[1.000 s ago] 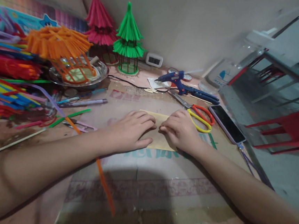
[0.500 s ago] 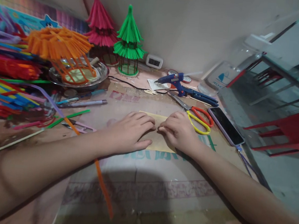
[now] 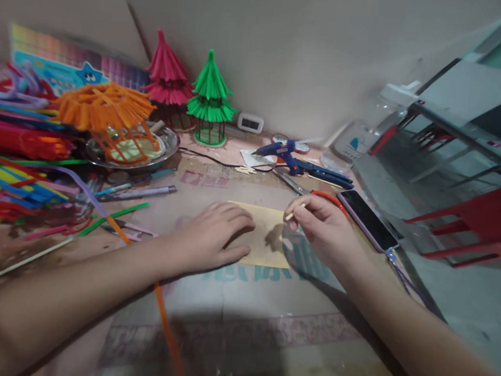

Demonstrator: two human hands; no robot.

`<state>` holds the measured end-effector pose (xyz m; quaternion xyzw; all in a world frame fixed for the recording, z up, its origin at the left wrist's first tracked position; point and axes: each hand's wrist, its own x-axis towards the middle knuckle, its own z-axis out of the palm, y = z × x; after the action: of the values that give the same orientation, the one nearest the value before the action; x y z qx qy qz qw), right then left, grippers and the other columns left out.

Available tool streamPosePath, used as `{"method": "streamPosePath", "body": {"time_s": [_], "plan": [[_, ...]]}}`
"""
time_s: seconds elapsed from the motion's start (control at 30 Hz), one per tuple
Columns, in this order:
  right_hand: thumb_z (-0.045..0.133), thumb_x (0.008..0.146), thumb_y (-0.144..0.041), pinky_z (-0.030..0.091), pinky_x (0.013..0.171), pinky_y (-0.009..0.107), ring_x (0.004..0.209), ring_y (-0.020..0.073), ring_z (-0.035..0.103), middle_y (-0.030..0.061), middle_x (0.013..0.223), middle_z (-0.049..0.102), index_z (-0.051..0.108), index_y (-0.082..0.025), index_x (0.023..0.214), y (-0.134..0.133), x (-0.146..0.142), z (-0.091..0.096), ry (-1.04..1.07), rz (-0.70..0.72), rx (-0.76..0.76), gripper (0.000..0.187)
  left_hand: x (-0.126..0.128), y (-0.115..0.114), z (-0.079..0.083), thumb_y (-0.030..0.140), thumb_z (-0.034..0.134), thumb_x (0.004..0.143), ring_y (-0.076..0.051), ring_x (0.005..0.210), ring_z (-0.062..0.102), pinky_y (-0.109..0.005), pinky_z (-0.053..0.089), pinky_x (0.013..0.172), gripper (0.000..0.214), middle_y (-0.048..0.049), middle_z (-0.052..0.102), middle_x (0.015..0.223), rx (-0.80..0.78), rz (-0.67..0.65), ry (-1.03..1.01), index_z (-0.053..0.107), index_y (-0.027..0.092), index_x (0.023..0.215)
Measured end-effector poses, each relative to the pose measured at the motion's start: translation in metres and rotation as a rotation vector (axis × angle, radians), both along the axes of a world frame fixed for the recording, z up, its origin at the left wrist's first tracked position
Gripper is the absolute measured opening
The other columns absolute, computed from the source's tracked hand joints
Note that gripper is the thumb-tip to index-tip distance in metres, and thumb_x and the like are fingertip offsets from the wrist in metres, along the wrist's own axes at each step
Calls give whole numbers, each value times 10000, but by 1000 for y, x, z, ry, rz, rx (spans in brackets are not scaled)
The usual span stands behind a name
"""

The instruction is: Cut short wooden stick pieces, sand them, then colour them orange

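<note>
My left hand [image 3: 213, 237] lies flat on a tan card sheet [image 3: 267, 242] in the middle of the cardboard work mat [image 3: 231, 303], fingers stretched out. My right hand [image 3: 321, 226] hovers just above the sheet's right edge. Its fingers pinch a short thin wooden stick [image 3: 294, 210] whose tip points left. An orange pipe cleaner [image 3: 168, 327] runs under my left forearm.
Red and yellow scissors [image 3: 320, 195], a phone [image 3: 367, 219] and a blue glue gun [image 3: 288, 154] lie right of my hands. Pink [image 3: 167, 78] and green [image 3: 210, 94] pipe-cleaner pagodas stand at the back. An orange one [image 3: 106, 111] sits on a metal tray, with pipe-cleaner bundles [image 3: 12, 155] at left.
My right hand has lifted off the tan sheet and now holds a small stick up. The left hand stays flat on the sheet. The view has tilted downward.
</note>
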<state>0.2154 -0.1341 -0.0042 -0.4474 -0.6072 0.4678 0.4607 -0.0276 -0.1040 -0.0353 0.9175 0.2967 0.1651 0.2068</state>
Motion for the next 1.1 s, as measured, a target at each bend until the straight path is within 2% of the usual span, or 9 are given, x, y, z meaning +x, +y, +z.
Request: {"method": "streamPosePath", "body": {"time_s": [0.1, 0.2, 0.3, 0.43, 0.57, 0.8, 0.9, 1.1], "plan": [[796, 832, -354, 507, 662, 234, 660, 113, 665, -22, 727, 711, 644, -209, 833, -14, -8, 14, 418, 122, -218, 210, 1, -11, 23, 437, 588, 962, -244, 1100, 660, -386, 509, 975, 344, -87, 704, 1208, -163, 154, -221, 639, 200, 1205], [810, 837, -288, 539, 691, 217, 694, 102, 719, -5, 831, 774, 632, -205, 871, -28, -19, 14, 564, 254, -315, 199, 6, -28, 48, 406, 621, 950, -205, 1026, 689, -314, 535, 918, 269, -39, 739, 1117, -226, 240, -399, 678, 216, 1133], [772, 884, -349, 559, 713, 237, 714, 114, 739, 7, 850, 790, 605, -207, 934, -36, -29, 4, 621, 341, -334, 225, 11, -40, 59, 310, 661, 933, -166, 936, 695, -273, 531, 877, 149, -3, 753, 1008, -262, 215, -480, 729, 233, 1040], [702, 931, -435, 575, 710, 290, 727, 157, 757, 31, 849, 788, 533, -208, 959, -41, -39, -9, 620, 396, -338, 285, 12, -43, 52, 235, 713, 886, -148, 870, 682, -265, 515, 841, 67, -5, 739, 924, -324, 193, -561, 771, 227, 917], [676, 939, -480, 591, 739, 358, 756, 193, 766, 63, 885, 793, 509, -203, 967, -46, -46, -14, 602, 431, -367, 325, 12, -42, 49, 221, 721, 856, -141, 806, 658, -266, 508, 797, 66, -2, 717, 848, -407, 193, -576, 783, 224, 835], [719, 920, -427, 581, 705, 301, 711, 157, 756, 60, 849, 797, 555, -180, 893, -48, -47, -14, 618, 421, -411, 297, 14, -43, 52, 294, 720, 822, -164, 744, 637, -308, 517, 772, 119, -7, 703, 771, -584, 250, -564, 744, 214, 737], [741, 903, -414, 583, 694, 305, 704, 161, 755, 65, 866, 798, 589, -172, 920, -47, -46, -15, 613, 416, -421, 286, 13, -41, 49, 356, 705, 833, -181, 750, 643, -327, 523, 771, 174, -19, 702, 762, -666, 276, -551, 734, 209, 745], [753, 894, -405, 585, 702, 301, 698, 150, 749, 69, 860, 793, 634, -145, 946, -47, -45, -16, 609, 421, -449, 290, 10, -34, 40, 475, 693, 868, -166, 741, 643, -298, 529, 748, 305, -24, 690, 791, -818, 213, -568, 725, 186, 776]]}}
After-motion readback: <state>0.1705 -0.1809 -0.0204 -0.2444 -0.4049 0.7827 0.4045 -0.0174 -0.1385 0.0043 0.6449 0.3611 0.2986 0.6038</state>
